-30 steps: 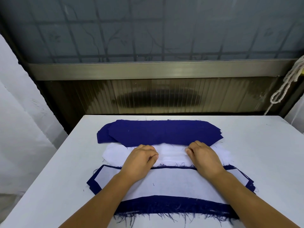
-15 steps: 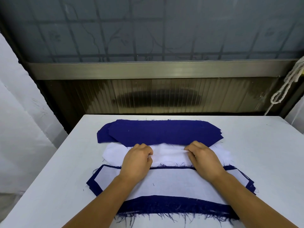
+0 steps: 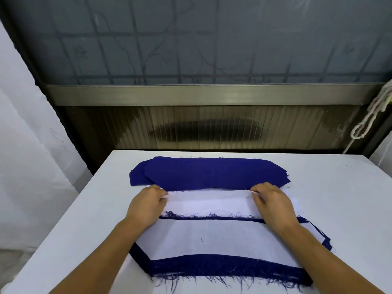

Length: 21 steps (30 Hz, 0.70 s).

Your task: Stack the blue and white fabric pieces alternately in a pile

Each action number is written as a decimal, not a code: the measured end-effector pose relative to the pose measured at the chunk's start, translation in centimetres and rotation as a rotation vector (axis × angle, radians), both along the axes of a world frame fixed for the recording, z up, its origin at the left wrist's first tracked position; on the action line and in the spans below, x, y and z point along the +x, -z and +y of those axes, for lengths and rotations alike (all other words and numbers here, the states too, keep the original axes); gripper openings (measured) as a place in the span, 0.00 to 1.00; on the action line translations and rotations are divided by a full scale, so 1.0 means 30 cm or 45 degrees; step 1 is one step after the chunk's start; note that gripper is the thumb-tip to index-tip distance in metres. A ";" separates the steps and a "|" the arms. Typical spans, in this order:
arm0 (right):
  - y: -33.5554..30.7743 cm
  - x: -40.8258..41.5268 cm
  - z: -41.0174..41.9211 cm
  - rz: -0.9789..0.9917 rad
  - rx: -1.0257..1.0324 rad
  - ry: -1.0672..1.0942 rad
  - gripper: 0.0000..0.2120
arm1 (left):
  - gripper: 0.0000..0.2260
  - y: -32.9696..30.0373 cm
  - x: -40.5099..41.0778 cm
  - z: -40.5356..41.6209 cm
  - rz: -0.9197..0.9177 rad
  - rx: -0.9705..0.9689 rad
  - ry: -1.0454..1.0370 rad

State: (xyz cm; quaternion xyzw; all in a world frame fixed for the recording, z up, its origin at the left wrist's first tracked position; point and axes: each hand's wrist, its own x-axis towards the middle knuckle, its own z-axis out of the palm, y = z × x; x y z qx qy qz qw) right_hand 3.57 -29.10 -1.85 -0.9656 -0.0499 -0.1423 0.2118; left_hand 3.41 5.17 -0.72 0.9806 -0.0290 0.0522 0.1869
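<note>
Three groups of fabric lie on the white table (image 3: 339,187). At the far side sits a stack of dark blue pieces (image 3: 207,172). In front of it lies a stack of white pieces (image 3: 207,203). Nearest me is the mixed pile (image 3: 212,240), a white piece on top with frayed blue edges showing around it. My left hand (image 3: 146,205) pinches the far left edge of the top white piece. My right hand (image 3: 272,203) pinches its far right edge. That edge is lifted slightly off the stack between my hands.
A metal rail and ribbed panel (image 3: 212,128) stand behind the table under a frosted window. A white knotted rope (image 3: 369,115) hangs at the right. White cloth (image 3: 25,145) hangs along the left side. Bare tabletop lies left and right of the fabric.
Both hands have slid apart from the middle of the white stack toward its ends, and now pinch and lift the far edge of the top white piece.
</note>
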 end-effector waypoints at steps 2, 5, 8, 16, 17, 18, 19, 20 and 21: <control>-0.031 -0.021 -0.006 -0.057 0.064 -0.037 0.08 | 0.08 -0.023 -0.014 0.035 -0.010 -0.076 0.037; -0.090 -0.066 -0.020 -0.081 0.106 -0.110 0.09 | 0.10 -0.073 -0.047 0.064 -0.114 -0.181 0.107; -0.153 -0.129 -0.051 -0.027 0.104 -0.173 0.08 | 0.14 -0.129 -0.093 0.080 -0.167 -0.267 0.188; -0.272 -0.247 -0.172 0.477 0.393 -0.271 0.06 | 0.06 -0.220 -0.183 0.146 0.416 -0.404 0.471; -0.272 -0.244 -0.181 0.570 0.361 -0.267 0.07 | 0.04 -0.224 -0.184 0.145 0.438 -0.417 0.480; -0.266 -0.239 -0.185 0.630 0.313 -0.255 0.07 | 0.05 -0.221 -0.181 0.141 0.424 -0.397 0.463; -0.259 -0.233 -0.185 0.642 0.262 -0.233 0.08 | 0.07 -0.216 -0.175 0.136 0.383 -0.359 0.428; -0.252 -0.226 -0.180 0.614 0.224 -0.208 0.09 | 0.08 -0.208 -0.170 0.130 0.324 -0.316 0.378; -0.247 -0.220 -0.174 0.552 0.210 -0.181 0.09 | 0.09 -0.202 -0.163 0.121 0.249 -0.285 0.318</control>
